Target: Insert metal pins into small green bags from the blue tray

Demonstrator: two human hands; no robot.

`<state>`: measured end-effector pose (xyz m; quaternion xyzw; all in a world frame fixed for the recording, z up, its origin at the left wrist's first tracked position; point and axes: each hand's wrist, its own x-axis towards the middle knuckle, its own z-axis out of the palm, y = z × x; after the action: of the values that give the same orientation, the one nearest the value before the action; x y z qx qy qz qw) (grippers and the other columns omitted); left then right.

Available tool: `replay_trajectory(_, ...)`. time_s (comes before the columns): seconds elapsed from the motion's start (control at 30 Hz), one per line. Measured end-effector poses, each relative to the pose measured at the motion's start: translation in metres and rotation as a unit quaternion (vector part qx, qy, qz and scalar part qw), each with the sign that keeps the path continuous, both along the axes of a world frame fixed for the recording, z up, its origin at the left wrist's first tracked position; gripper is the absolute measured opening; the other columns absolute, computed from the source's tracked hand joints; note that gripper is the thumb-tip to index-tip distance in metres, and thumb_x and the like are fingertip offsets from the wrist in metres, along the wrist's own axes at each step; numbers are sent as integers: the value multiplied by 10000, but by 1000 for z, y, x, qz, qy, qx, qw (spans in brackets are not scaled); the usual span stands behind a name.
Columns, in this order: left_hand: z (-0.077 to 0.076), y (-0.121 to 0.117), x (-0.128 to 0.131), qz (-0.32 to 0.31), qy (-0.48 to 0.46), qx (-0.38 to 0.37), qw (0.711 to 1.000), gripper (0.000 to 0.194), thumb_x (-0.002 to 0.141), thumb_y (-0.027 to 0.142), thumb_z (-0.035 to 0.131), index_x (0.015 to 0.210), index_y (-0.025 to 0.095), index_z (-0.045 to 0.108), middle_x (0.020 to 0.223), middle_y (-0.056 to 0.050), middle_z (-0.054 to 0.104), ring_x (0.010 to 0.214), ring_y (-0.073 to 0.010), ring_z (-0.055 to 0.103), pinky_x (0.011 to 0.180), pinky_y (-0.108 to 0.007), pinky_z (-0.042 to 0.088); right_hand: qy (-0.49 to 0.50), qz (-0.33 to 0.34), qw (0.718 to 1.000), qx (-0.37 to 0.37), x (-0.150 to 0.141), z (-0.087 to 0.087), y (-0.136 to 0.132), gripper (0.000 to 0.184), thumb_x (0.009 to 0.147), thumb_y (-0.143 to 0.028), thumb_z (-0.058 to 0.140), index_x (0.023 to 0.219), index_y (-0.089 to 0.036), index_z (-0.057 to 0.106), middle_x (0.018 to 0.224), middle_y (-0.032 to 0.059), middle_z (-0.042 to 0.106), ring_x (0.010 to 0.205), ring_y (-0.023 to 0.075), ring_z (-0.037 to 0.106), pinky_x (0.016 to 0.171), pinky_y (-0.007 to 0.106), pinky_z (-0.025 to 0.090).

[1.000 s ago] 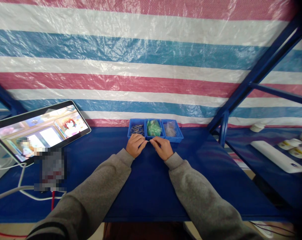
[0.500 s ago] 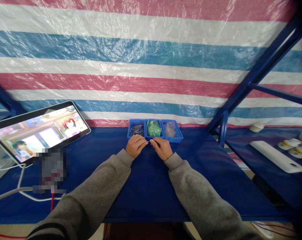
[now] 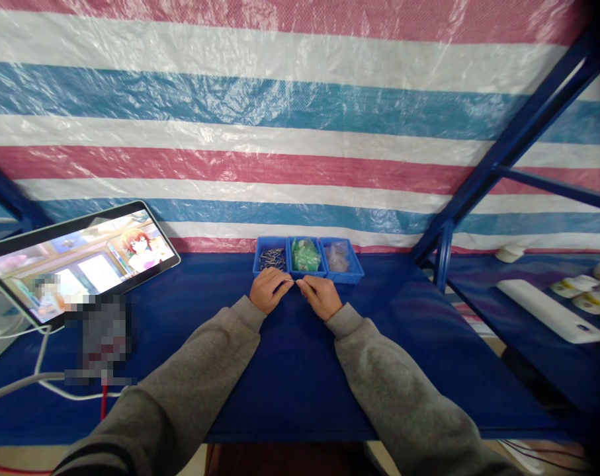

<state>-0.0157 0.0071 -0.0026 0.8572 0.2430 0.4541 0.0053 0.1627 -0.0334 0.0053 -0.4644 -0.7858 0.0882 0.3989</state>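
Note:
My left hand is closed in a pinch on a thin, light-coloured piece, too small to name, that pokes out toward the right. Just beside its tip, my right hand is also pinched closed; what its fingertips hold, if anything, is hidden. Both hands are over the blue table in front of three joined blue bins. Small metal screw-like parts fill the left bin, partly behind my left hand. A green plastic bag lies in the middle bin, and a clear plastic bag in the right bin.
A tablet playing a cartoon leans at the left, with a blurred-out object and cables before it. Striped plastic sheeting hangs behind the blue table. Right of a blue metal frame lies a long white object.
My hands stay nearly in place. The fingertips have shifted slightly, and the thin piece shows a little differently between them. The cartoon picture on the tablet has changed.

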Motion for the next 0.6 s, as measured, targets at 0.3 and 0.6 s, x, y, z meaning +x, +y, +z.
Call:
replay_trajectory(0.3, 0, 2, 1, 3, 0, 22, 1000, 209, 892, 274, 456, 791, 165, 604, 749, -43, 632, 729, -145, 556, 694, -298, 414, 12, -8, 1000, 1, 0, -1, 0, 427, 928, -395, 332, 616, -189, 536, 556, 13, 547, 552, 126, 520, 600, 239, 390)
replay_trajectory(0.6, -3, 3, -1, 20, 4, 23, 1000, 253, 888, 281, 462, 710, 155, 591, 677, -38, 602, 663, -134, 525, 654, -292, 399, 35, 7, 999, 11, 0, 0, -1, 283, 911, -342, 400, 770, -186, 590, 699, 37, 616, 649, 146, 567, 632, 244, 406)
